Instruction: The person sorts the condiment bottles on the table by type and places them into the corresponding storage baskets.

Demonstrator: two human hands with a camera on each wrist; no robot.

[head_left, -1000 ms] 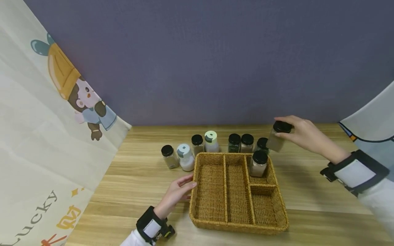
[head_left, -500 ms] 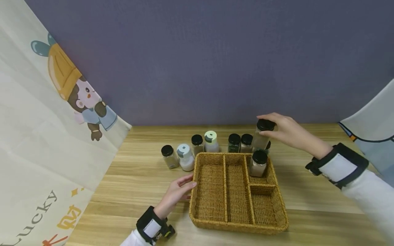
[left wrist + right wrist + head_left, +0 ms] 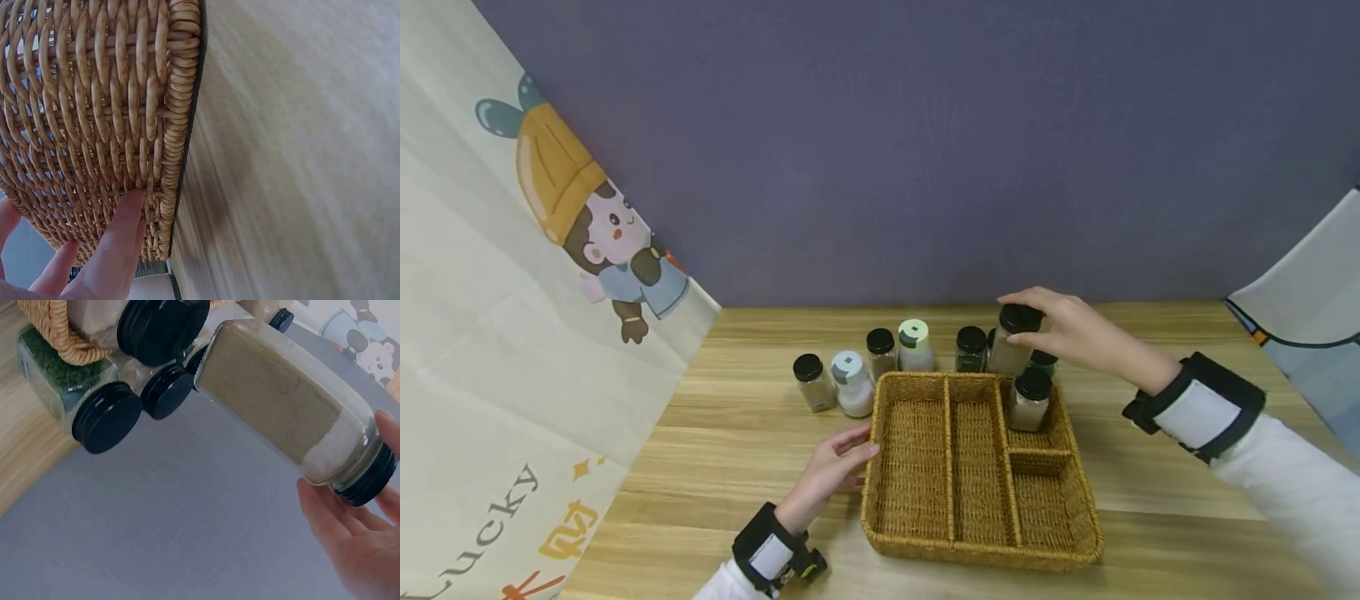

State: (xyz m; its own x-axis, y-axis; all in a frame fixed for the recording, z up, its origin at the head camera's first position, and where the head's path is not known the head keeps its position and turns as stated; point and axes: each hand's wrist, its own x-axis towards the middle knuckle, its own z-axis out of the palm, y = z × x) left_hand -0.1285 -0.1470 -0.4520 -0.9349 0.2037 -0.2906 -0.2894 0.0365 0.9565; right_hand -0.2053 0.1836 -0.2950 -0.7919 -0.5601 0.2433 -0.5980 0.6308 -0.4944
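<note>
My right hand (image 3: 1063, 329) grips a spice jar (image 3: 1010, 354) near its black lid, above the back edge of the wicker basket (image 3: 977, 550). In the right wrist view this jar (image 3: 269, 394) is clear, square-sided and filled with brownish-grey powder. Another black-lidded jar (image 3: 1028, 408) stands inside the basket's back right compartment. At the basket's left wall, my left hand (image 3: 831, 471) rests with its thumb by the rim. The left wrist view shows its fingers (image 3: 119, 244) extended against the woven side.
Behind the basket stand a jar of green flakes (image 3: 971, 354) and other black-lidded jars, partly hidden. To the left are two white-capped shakers, one a light-blue-topped shaker (image 3: 853, 387), and two black-lidded jars, including an outer jar (image 3: 815, 385). A dark wall panel (image 3: 925, 167) rises behind the table.
My right hand has carried the spice jar leftward, from right of the basket to over the jars behind it. My left hand and the basket have stayed put.
</note>
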